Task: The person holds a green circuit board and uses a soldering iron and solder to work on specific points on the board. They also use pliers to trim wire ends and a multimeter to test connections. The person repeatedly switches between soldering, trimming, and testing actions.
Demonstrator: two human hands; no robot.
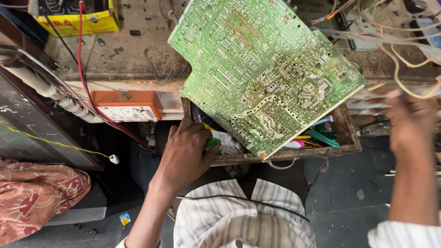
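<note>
A: Where's the board (264, 73)?

B: Solder side up, tilted, lying across the open drawer (349, 138). Its upper part leans back over the bench (138, 50), likely so the joints face the eye.

A: And the left hand (186, 154)?

B: At the drawer's left corner, under the board's lower edge. Fingers curled into the drawer, thumb against a white tube with a green cap (219, 141); it looks like a loose pinch, perhaps picking it out.

A: The right hand (409, 119)?

B: Right of the drawer, among tan wires (404, 64). It's blurred; I cannot tell whether the fingers are spread or closed.

A: Anything else by the drawer?

B: An orange socket box (126, 105) to its left.
</note>
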